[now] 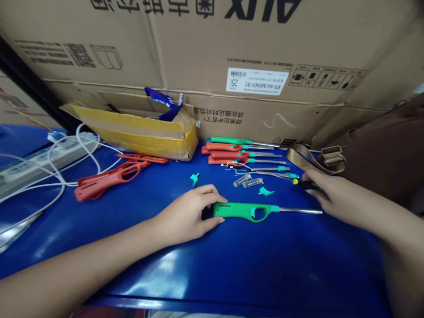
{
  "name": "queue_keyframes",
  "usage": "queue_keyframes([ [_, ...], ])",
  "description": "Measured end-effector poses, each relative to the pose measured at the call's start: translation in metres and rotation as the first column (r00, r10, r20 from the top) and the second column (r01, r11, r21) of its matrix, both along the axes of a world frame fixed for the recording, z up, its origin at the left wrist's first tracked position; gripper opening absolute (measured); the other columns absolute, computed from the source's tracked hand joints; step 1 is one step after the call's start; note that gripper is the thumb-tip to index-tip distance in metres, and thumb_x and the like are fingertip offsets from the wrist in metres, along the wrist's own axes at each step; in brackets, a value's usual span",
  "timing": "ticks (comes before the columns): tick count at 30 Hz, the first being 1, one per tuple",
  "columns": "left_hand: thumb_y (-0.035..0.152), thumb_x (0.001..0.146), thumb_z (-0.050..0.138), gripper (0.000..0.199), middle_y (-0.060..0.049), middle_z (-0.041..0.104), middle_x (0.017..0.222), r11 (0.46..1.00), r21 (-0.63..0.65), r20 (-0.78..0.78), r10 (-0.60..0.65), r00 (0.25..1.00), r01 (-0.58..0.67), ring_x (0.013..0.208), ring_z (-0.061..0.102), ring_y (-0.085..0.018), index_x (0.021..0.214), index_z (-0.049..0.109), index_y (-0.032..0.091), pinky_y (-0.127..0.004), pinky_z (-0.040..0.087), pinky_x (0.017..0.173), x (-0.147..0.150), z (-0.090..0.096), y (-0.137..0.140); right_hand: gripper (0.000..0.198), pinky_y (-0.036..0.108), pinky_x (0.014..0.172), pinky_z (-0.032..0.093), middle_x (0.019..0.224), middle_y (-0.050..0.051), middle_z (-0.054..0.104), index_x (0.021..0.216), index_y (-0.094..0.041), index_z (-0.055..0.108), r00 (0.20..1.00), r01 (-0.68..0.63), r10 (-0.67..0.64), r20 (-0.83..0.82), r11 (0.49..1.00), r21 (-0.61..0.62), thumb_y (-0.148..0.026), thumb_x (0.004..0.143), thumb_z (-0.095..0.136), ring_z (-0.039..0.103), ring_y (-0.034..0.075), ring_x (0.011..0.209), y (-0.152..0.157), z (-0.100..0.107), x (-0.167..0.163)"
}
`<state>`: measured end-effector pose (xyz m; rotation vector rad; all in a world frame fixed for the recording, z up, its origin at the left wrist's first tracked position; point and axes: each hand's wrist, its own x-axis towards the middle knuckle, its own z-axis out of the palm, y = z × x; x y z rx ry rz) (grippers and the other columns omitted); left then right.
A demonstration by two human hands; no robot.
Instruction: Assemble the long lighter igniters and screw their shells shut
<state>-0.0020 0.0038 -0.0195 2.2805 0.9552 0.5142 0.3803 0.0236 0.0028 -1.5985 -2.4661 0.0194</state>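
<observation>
A green long-nosed gas lighter (239, 211) lies flat on the blue table, its metal tube pointing right. My left hand (195, 212) grips its butt end between thumb and fingers. Over the far right, my right hand (323, 190) is closed around a black handle with a yellow end (296, 181); the rest of that tool is hidden. Beyond the green lighter are two clear fuel tanks (252, 182), a teal trigger (266, 191) and another teal piece (194, 179). Several assembled red and green lighters (228, 155) and loose metal tubes with wires (270, 172) lie behind them.
Red lighter shells (109, 179) lie on the left, near a white power strip (43, 154) with tangled cables. A yellow-taped cardboard box (139, 130) stands at the back against a large carton (185, 57). A brown strap with a buckle (306, 161) lies at the right.
</observation>
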Motion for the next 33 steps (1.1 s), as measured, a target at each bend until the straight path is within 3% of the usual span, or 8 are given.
queue_keyframes([
  [3,0.022,0.091,0.069,0.034,-0.007,0.063,0.116,1.000,0.020,0.007,-0.004,1.000,0.003,0.100,0.064,-0.020,0.124,0.067,0.020,-0.035,0.054,0.090,0.000,-0.002,-0.001,0.027,0.048,0.096,0.055,0.125,0.016,0.068,0.122,-0.019,0.057,0.989,-0.078,0.088,-0.116,0.993,0.087,-0.032,0.101,0.047,0.068,0.032,0.115,-0.008,0.012,-0.053],
  [6,0.024,0.092,0.068,0.034,-0.007,0.063,0.115,0.999,0.038,0.005,-0.011,1.000,0.011,0.103,0.064,-0.021,0.126,0.067,0.019,-0.036,0.054,0.095,-0.001,-0.004,-0.002,0.025,0.042,0.098,0.056,0.123,0.010,0.071,0.124,-0.023,0.058,0.961,-0.138,0.154,-0.231,0.987,0.087,-0.032,0.104,0.046,0.068,0.026,0.114,-0.016,0.009,-0.098],
  [10,0.026,0.094,0.067,0.033,-0.007,0.063,0.112,0.999,0.045,0.035,-0.016,0.999,0.015,0.098,0.065,-0.019,0.126,0.067,0.018,-0.034,0.055,0.091,-0.001,-0.008,-0.004,0.024,0.043,0.101,0.054,0.124,0.010,0.070,0.125,-0.024,0.058,0.915,-0.223,0.219,-0.339,0.974,0.028,-0.030,0.104,0.047,0.067,0.025,0.118,-0.014,-0.002,-0.135],
  [14,0.024,0.093,0.068,0.029,-0.008,0.064,0.111,0.999,0.047,0.079,-0.028,0.996,0.025,0.088,0.064,-0.017,0.121,0.068,0.016,-0.031,0.057,0.085,0.001,-0.009,-0.005,0.035,0.047,0.110,0.049,0.141,0.014,0.061,0.137,-0.020,0.051,0.905,-0.301,0.286,-0.315,0.954,0.001,-0.027,0.105,0.041,0.057,0.026,0.133,0.004,-0.004,-0.164],
  [18,0.023,0.093,0.068,0.028,-0.008,0.067,0.114,0.998,0.056,0.093,-0.037,0.995,0.031,0.088,0.065,-0.017,0.120,0.069,0.018,-0.032,0.058,0.086,0.000,-0.008,-0.005,0.034,0.048,0.104,0.052,0.136,0.014,0.064,0.133,-0.018,0.057,0.921,-0.326,0.320,-0.223,0.945,0.011,-0.028,0.104,0.043,0.062,0.029,0.125,0.024,-0.002,-0.195],
  [26,0.024,0.091,0.071,0.033,-0.010,0.070,0.112,0.998,0.066,0.124,0.010,0.992,-0.018,0.090,0.068,-0.019,0.122,0.070,0.016,-0.032,0.059,0.085,-0.003,-0.013,-0.004,0.035,0.041,0.094,0.055,0.129,0.012,0.068,0.132,-0.019,0.063,0.918,-0.326,0.339,-0.206,0.941,0.094,-0.030,0.101,0.050,0.067,0.028,0.114,0.046,-0.003,-0.225],
  [33,0.026,0.091,0.070,0.032,-0.010,0.070,0.111,0.996,0.085,0.104,0.011,0.995,-0.020,0.088,0.068,-0.018,0.121,0.070,0.015,-0.032,0.059,0.085,-0.002,-0.012,-0.005,0.034,0.040,0.096,0.053,0.127,0.012,0.068,0.133,-0.020,0.062,0.909,-0.380,0.386,-0.158,0.922,0.067,-0.030,0.102,0.051,0.065,0.027,0.116,0.057,-0.003,-0.236],
])
